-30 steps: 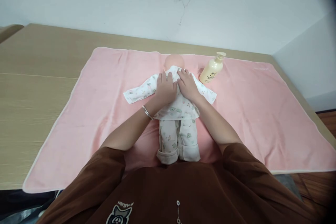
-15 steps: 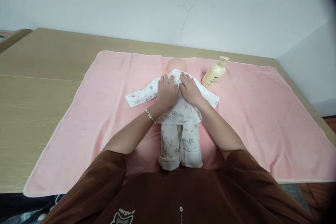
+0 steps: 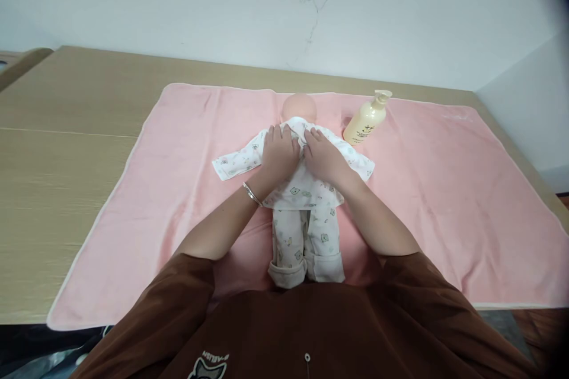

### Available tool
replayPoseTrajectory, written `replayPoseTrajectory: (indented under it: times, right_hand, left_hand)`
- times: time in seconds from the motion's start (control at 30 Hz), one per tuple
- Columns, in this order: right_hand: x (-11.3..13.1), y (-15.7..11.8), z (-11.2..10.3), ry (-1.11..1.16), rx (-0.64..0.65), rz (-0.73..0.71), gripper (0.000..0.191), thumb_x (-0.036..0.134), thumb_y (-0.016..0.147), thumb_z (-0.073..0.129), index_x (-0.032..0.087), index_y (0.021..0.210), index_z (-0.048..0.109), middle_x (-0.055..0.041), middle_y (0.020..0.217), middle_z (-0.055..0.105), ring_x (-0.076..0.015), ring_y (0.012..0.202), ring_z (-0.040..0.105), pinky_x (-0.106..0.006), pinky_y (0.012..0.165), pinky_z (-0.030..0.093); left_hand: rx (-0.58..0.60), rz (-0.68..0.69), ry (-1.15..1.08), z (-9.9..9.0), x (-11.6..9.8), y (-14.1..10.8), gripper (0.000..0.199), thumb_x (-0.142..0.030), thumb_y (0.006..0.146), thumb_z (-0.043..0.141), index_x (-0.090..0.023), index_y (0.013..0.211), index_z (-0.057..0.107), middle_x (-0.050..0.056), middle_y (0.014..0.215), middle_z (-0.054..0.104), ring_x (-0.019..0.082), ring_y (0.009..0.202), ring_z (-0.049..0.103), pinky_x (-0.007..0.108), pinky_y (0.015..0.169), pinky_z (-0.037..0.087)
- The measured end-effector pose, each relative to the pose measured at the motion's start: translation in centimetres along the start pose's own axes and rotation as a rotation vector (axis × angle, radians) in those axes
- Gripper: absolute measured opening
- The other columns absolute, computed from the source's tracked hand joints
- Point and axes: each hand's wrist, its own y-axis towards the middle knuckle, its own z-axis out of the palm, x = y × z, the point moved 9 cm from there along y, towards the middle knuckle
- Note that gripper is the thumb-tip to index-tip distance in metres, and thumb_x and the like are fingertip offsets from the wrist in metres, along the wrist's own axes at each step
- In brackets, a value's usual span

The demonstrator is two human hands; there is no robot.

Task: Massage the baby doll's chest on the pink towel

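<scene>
A baby doll [image 3: 299, 108] lies on the pink blanket, its bare round head pointing away from me and no face showing. It wears a white printed top [image 3: 306, 195] and matching trousers [image 3: 326, 237] with turned-up cuffs, and both sleeves spread out sideways. My left hand [image 3: 281, 154] rests on the left upper part of the top, fingers laid out and slightly apart. Beside it, my right hand [image 3: 324, 157] lies on the right upper part, its fingers a little bent against the cloth. The fabric under both palms is hidden.
The pink blanket [image 3: 444, 207] covers much of the wooden table [image 3: 80, 189]. A cream pump bottle [image 3: 365, 121] stands on it beyond the doll's right sleeve. Behind the table rises a white wall [image 3: 200, 6] with cracks.
Both hands remain on the doll's top. The right fingers look more bent than before, and the left hand has shifted slightly left. The camera view has moved a little.
</scene>
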Motion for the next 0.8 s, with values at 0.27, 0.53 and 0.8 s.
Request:
replayPoseTrajectory:
  times: [0.27, 0.53, 0.8]
  right_hand:
    - [-1.9, 1.5, 0.3, -0.007, -0.081, 0.079, 0.064, 0.028, 0.102, 0.028, -0.002, 0.159, 0.033, -0.0238, 0.168, 0.032, -0.0371, 0.159, 0.024, -0.061, 0.129, 0.020]
    - [-0.6, 1.2, 1.0, -0.024, -0.110, 0.026, 0.063, 0.026, 0.101, 0.030, 0.003, 0.159, 0.036, -0.0209, 0.168, 0.033, -0.0361, 0.159, 0.026, -0.060, 0.129, 0.021]
    - [-1.1, 1.5, 0.4, -0.020, -0.101, -0.017, 0.063, 0.028, 0.100, 0.034, 0.002, 0.157, 0.039, -0.0208, 0.166, 0.038, -0.0353, 0.157, 0.029, -0.055, 0.130, 0.022]
  left_hand:
    - [0.043, 0.078, 0.003, -0.9, -2.7, -1.2, 0.047, -0.018, 0.097, 0.036, -0.006, 0.138, 0.056, 0.023, 0.150, 0.057, 0.035, 0.149, 0.044, 0.056, 0.125, 0.034]
    - [-0.062, -0.015, -0.140, -1.3, 0.6, 1.5, 0.039, -0.018, 0.094, 0.036, -0.017, 0.121, 0.064, 0.013, 0.127, 0.070, 0.028, 0.122, 0.062, 0.046, 0.116, 0.044]
    - [-0.050, -0.018, -0.118, -0.9, 0.1, 0.8, 0.045, -0.019, 0.095, 0.037, -0.012, 0.131, 0.062, 0.017, 0.138, 0.066, 0.028, 0.134, 0.057, 0.045, 0.121, 0.040]
